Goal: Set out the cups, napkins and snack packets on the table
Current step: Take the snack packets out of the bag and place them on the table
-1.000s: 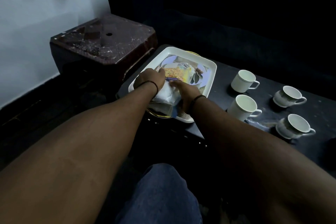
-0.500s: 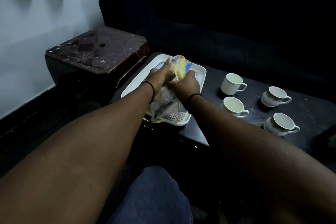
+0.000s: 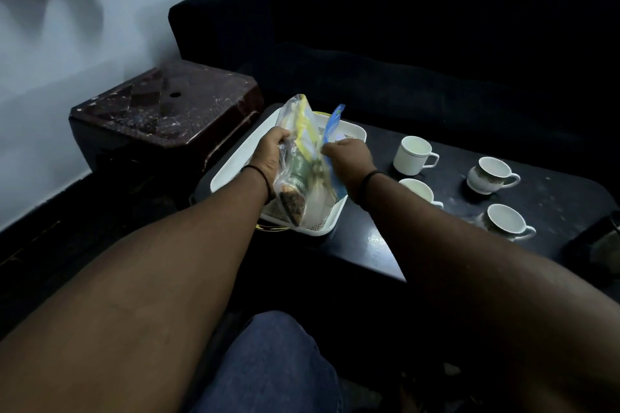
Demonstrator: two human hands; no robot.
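A bundle of snack packets (image 3: 303,157), clear plastic with yellow, blue and green print, stands on edge above the white tray (image 3: 235,161). My left hand (image 3: 270,154) grips the bundle's left side. My right hand (image 3: 349,157) pinches a blue packet on its right side. Several white cups sit on the dark table (image 3: 553,198): one plain cup (image 3: 413,155), one partly behind my right forearm (image 3: 419,191), and two patterned cups (image 3: 491,175) (image 3: 505,222). I cannot make out any napkins.
A dark red stool (image 3: 167,111) stands left of the table against the wall. A black sofa (image 3: 436,60) runs behind the table. A dark object (image 3: 600,241) lies at the table's right edge. My knee in blue jeans (image 3: 268,365) is below.
Both hands have lifted the packets off the tray and stood them upright. They are drawing apart, the right hand pulling the blue packet to the right.
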